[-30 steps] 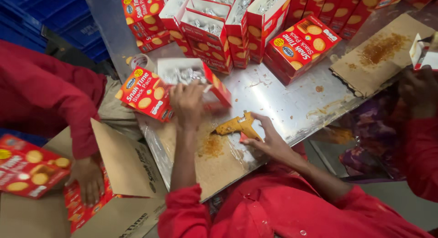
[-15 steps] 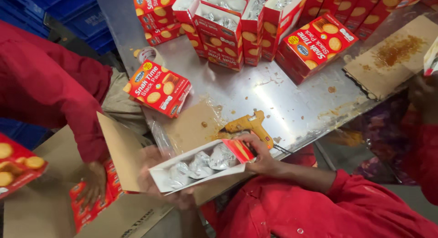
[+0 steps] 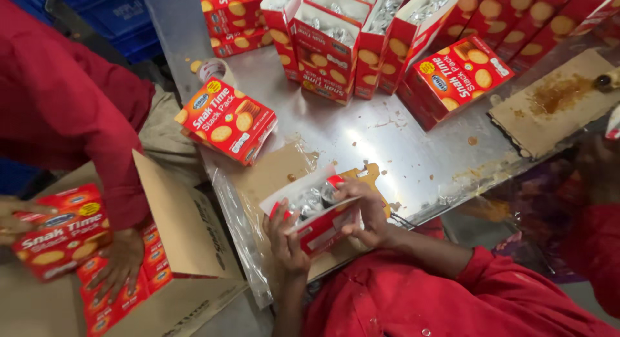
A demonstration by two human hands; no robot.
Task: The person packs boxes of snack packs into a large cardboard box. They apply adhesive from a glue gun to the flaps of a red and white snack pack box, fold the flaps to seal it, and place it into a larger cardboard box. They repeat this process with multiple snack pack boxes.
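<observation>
- Red cracker box (image 3: 320, 214), open along its top so foil-wrapped packs show inside, is held just above the near edge of the steel table (image 3: 400, 149).
- Left hand (image 3: 284, 237) grasps the box's lower-left end, fingers curled round it.
- Right hand (image 3: 365, 211) clasps the opposite end, fingers wrapped over the top edge.
- Long axis of the box runs from lower left to upper right between the palms; both hands touch it, neither nearer.
- Beneath lies a glue-stained cardboard sheet (image 3: 271, 175).
- Another closed red box (image 3: 226, 120) rests well apart, toward a co-worker's red sleeve (image 3: 77, 111).
</observation>
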